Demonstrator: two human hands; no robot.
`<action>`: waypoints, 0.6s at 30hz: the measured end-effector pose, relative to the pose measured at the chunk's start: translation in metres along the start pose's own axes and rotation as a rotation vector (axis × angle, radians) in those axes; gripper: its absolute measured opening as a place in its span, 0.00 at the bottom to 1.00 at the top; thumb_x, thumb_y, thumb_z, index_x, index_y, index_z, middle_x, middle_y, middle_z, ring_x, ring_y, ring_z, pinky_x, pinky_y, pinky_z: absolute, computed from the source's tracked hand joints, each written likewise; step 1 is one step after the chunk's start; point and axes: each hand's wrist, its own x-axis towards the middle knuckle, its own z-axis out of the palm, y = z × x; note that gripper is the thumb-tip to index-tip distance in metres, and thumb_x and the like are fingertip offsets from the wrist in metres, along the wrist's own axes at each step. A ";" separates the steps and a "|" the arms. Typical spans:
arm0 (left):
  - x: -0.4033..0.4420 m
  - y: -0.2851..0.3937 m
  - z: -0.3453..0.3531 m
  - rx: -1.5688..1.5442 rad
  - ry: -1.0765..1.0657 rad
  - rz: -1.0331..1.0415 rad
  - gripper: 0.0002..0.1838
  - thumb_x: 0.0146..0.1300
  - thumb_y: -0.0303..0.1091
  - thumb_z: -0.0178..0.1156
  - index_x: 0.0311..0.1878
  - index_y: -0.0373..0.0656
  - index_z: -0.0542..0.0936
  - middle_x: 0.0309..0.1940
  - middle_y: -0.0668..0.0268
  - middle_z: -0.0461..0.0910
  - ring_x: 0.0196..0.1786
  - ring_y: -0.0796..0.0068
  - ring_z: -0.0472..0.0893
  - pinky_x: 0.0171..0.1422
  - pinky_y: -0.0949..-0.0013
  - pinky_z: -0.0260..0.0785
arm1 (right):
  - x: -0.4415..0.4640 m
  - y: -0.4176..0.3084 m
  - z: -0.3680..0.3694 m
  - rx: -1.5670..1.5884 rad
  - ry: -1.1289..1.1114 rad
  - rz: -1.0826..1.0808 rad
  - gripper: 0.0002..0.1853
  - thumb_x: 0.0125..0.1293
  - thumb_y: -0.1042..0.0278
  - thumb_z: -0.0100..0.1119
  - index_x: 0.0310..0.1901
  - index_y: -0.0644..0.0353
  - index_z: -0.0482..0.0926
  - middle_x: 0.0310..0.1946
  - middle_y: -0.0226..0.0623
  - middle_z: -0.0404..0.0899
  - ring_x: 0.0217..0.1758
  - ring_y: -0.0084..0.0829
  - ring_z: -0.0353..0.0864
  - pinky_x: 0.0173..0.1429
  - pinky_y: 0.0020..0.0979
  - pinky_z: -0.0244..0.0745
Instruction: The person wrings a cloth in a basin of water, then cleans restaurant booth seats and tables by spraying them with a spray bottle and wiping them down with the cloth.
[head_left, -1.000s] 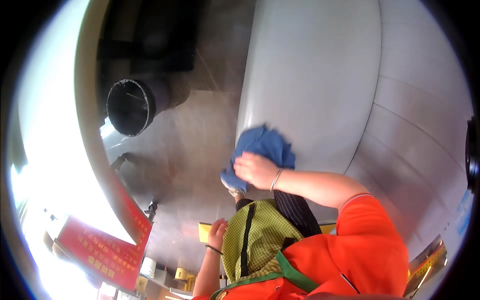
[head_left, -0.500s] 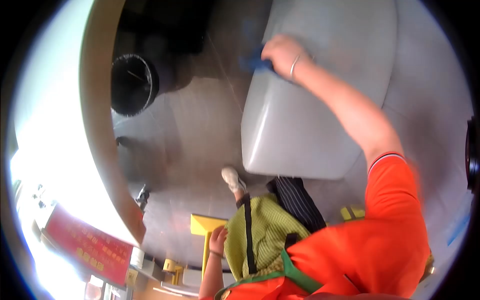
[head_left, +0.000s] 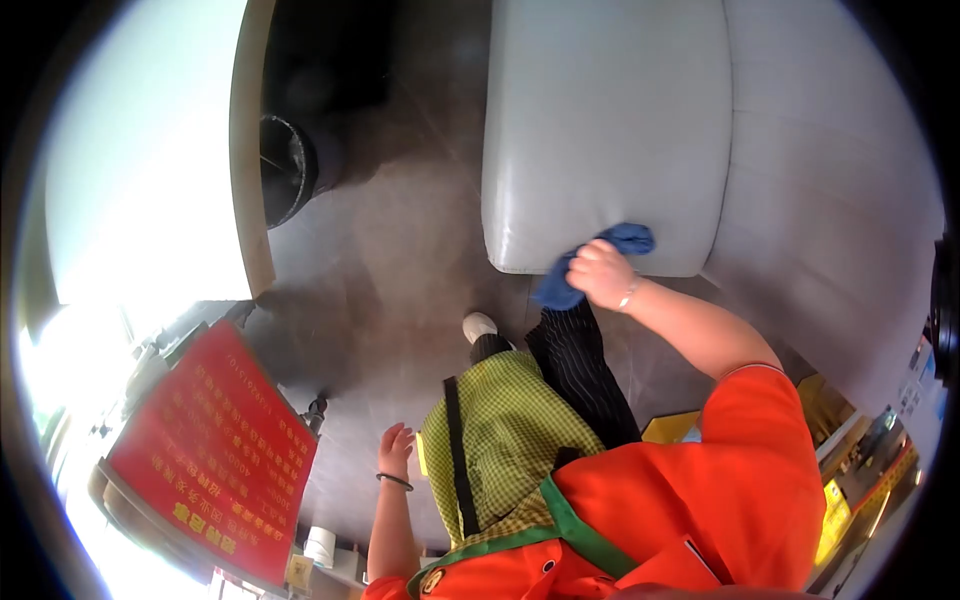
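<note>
Two hands, one cloth (head_left: 630, 238), one grey seat (head_left: 610, 120), one bin (head_left: 309, 165), one red sign (head_left: 220, 450) and one pale shoe (head_left: 479, 326) show. The right hand (head_left: 602, 273) has its fingers clamped on the cloth, at the seat's near edge; half a second ago both were farther up its left side. The left hand (head_left: 395, 450) is empty, fingers slightly apart, beside the apron (head_left: 520, 430).

A broad, smooth, pale grey leather-like seat (head_left: 610, 120) is stretching above the dark grey floor (head_left: 410, 230). A crumpled blue cloth (head_left: 630, 239) is lying across the seat's near edge — partly on the top, partly reaching past it. A round black bin (head_left: 309, 165) and a white shoe (head_left: 479, 326) are resting on the floor.
</note>
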 end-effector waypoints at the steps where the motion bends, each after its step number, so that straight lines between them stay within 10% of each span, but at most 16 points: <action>1: 0.003 -0.003 -0.001 0.021 0.044 -0.030 0.16 0.60 0.36 0.54 0.51 0.44 0.73 0.42 0.68 0.77 0.43 0.78 0.76 0.44 0.74 0.65 | -0.027 0.013 -0.003 -0.035 0.010 0.073 0.01 0.42 0.67 0.51 0.19 0.51 0.72 0.21 0.26 0.69 0.33 0.30 0.69 0.45 0.34 0.66; 4: 0.006 -0.010 -0.008 0.055 0.024 -0.026 0.16 0.60 0.37 0.55 0.51 0.45 0.73 0.42 0.68 0.77 0.42 0.78 0.75 0.44 0.75 0.64 | -0.087 0.039 -0.017 -0.159 0.081 0.350 0.02 0.40 0.72 0.52 0.19 0.53 0.74 0.24 0.28 0.73 0.34 0.35 0.71 0.44 0.37 0.67; 6: 0.006 -0.004 -0.005 0.044 -0.008 -0.013 0.16 0.60 0.37 0.54 0.51 0.45 0.73 0.41 0.68 0.77 0.42 0.78 0.75 0.44 0.75 0.64 | -0.117 0.062 -0.028 -0.214 0.277 0.859 0.07 0.47 0.80 0.48 0.26 0.58 0.76 0.27 0.32 0.76 0.37 0.40 0.73 0.42 0.37 0.67; 8: 0.006 0.003 0.004 0.093 -0.045 0.033 0.16 0.62 0.39 0.53 0.51 0.45 0.72 0.43 0.68 0.77 0.45 0.76 0.75 0.48 0.72 0.65 | -0.156 0.104 -0.021 0.492 0.845 1.707 0.10 0.55 0.82 0.44 0.36 0.63 0.75 0.28 0.35 0.77 0.35 0.37 0.75 0.42 0.35 0.68; 13: 0.023 -0.002 0.015 0.085 -0.115 0.077 0.17 0.61 0.38 0.53 0.52 0.45 0.72 0.43 0.67 0.77 0.46 0.76 0.75 0.48 0.72 0.64 | 0.007 0.016 0.033 0.981 1.131 1.289 0.09 0.59 0.72 0.44 0.36 0.64 0.73 0.28 0.33 0.72 0.32 0.28 0.70 0.40 0.31 0.69; 15: 0.025 -0.002 0.009 0.074 -0.122 0.028 0.17 0.60 0.38 0.53 0.52 0.45 0.72 0.43 0.68 0.77 0.46 0.76 0.75 0.49 0.72 0.64 | 0.088 -0.054 0.027 0.042 0.579 0.928 0.07 0.50 0.73 0.48 0.31 0.57 0.77 0.32 0.44 0.75 0.35 0.44 0.74 0.40 0.38 0.72; 16: 0.024 0.004 0.011 0.089 -0.124 0.038 0.17 0.60 0.38 0.53 0.52 0.45 0.72 0.43 0.68 0.77 0.46 0.76 0.75 0.49 0.72 0.64 | 0.119 -0.072 0.012 0.188 0.268 0.839 0.06 0.48 0.72 0.51 0.28 0.55 0.77 0.31 0.38 0.74 0.36 0.41 0.73 0.38 0.38 0.72; 18: 0.017 0.016 0.016 0.252 -0.084 0.043 0.18 0.60 0.37 0.56 0.52 0.43 0.72 0.43 0.69 0.76 0.43 0.79 0.75 0.45 0.75 0.64 | 0.111 -0.067 0.037 0.043 0.414 0.387 0.05 0.47 0.68 0.53 0.28 0.50 0.76 0.23 0.30 0.69 0.31 0.34 0.72 0.30 0.33 0.70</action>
